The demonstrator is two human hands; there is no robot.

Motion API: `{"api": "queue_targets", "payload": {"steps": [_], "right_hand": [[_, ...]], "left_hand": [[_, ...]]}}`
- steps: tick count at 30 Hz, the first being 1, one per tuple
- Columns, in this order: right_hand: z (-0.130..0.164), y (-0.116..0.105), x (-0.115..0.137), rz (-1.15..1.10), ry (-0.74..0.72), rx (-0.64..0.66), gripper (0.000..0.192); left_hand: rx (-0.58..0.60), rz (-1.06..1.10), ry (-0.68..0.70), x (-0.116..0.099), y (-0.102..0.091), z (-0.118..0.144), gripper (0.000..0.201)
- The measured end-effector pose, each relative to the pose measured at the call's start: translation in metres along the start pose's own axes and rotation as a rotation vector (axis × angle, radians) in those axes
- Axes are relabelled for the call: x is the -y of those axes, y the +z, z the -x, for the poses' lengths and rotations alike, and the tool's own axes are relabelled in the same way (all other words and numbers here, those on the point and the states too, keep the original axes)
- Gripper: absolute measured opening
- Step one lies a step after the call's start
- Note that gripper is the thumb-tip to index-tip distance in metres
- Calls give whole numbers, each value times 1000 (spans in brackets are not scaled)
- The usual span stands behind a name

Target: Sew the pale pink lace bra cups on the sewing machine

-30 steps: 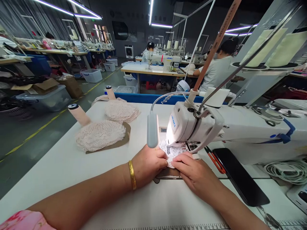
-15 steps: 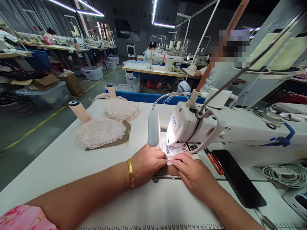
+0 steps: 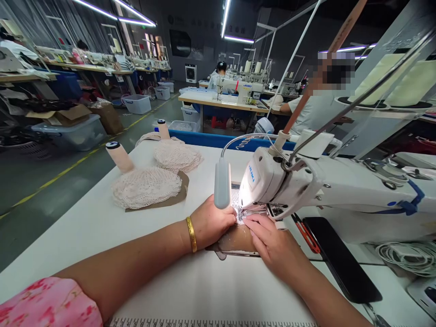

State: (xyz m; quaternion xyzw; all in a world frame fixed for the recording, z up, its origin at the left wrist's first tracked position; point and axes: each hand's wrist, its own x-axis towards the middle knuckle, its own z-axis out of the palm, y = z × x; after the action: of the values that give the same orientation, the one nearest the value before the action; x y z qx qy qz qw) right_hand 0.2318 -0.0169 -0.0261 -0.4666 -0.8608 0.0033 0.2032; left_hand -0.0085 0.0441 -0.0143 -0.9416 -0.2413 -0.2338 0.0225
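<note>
Under the head of a white sewing machine (image 3: 260, 179), a white lace piece (image 3: 235, 198) lies brightly lit beside the needle area. My left hand (image 3: 211, 223), a gold bangle at its wrist, is closed with fingertips on the lace's near left edge. From the right, my right hand (image 3: 270, 234) pinches the lace's near edge, thumb tucked below the fingers. Brown material (image 3: 236, 238) shows between the hands at the machine bed. The presser foot and needle are partly hidden by the machine head and fingers.
Stacked lace pieces (image 3: 146, 188) lie left on brown card, with another lace stack (image 3: 179, 155) behind. Thread cones (image 3: 120, 156) stand nearby. A grey lamp (image 3: 222, 184) hangs close above my left hand. Orange-handled snips (image 3: 308, 236) and a black phone (image 3: 342, 259) lie right.
The lace has moved away from me under the machine head, so less shows in front and more brown material is visible. My left hand has followed it forward; my right fingers shifted slightly.
</note>
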Motion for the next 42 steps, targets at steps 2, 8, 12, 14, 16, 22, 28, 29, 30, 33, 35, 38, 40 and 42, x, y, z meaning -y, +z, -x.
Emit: {"api": "queue_targets", "payload": {"steps": [2,8,12,14,16,22,28,29,30,33,35,38,40,42], "right_hand": [[0,1,0,1,1,-15,41],[0,3,-1,4,0,-41,40],[2,3,-2,-28,-38,-89,39],[2,0,0,-68,-92,-118,38],[0,-6,5,-140,-145,-130,38],[-6,-18,18,-295,-186,20,22],[-4,-21,11,-156,-142,51,29],[-3,-22,10,-146,-147,42,30],[-2,-22,8,-143,-154,32,31],[0,-22,6,-136,-153,15,31],[2,-21,5,-111,-138,10,30],[3,-20,4,-76,-130,-3,30],[3,-18,3,-66,-124,-5,30],[4,-16,1,-58,-102,2,31]], "left_hand": [[-7,7,-12,1,1,-2,26],[5,40,-61,1,-1,-3,19],[81,-7,-195,-2,-14,-2,19],[120,-42,-249,-6,-21,-2,24],[130,7,-230,-11,-27,-2,32],[4,157,-75,-13,-36,-5,29],[51,106,-79,-14,-20,3,14],[47,108,-67,-15,-17,5,12],[44,117,-51,-17,-15,6,11],[37,154,-18,-21,-11,8,10],[25,167,-20,-24,-10,8,11],[10,162,-36,-28,-9,8,13],[6,147,-44,-28,-9,8,13],[-3,126,-43,-29,-8,7,15]]}}
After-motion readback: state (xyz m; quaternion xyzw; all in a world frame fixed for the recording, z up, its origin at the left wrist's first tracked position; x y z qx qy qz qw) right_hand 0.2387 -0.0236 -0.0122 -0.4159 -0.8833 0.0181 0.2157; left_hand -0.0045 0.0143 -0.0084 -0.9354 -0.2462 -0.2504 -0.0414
